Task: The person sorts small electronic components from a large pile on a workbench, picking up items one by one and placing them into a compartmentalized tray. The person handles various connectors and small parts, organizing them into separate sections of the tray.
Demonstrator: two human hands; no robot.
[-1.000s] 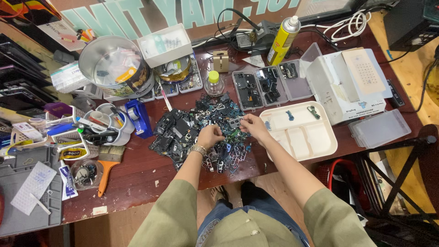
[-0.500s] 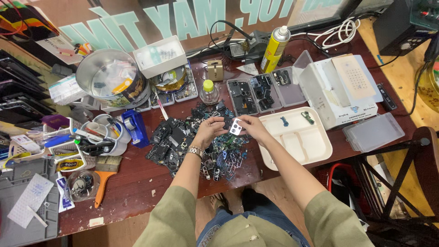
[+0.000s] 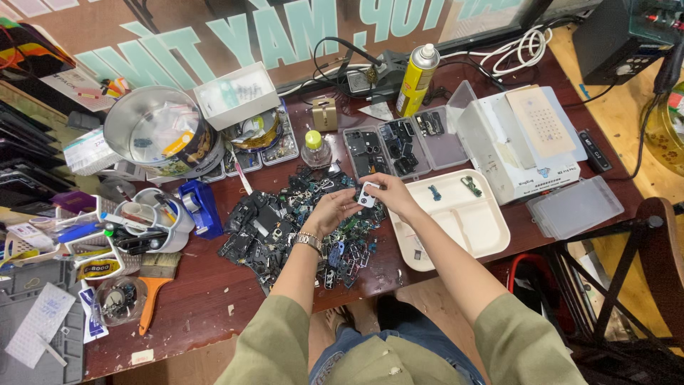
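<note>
Above the heap of dark phone parts [image 3: 292,224] at the middle of the desk [image 3: 206,299], the left hand [image 3: 331,212] curls half-closed with its fingertips against the near side of a small white camera-frame part [image 3: 368,194]. The right hand [image 3: 390,194] pinches that part from the far side, so it sits squarely between the 2 hands, nearer the right one, just beside the white divided tray [image 3: 470,221]. Compared with 0.5 s ago, little differs: both hands stay on the part at the same spot.
</note>
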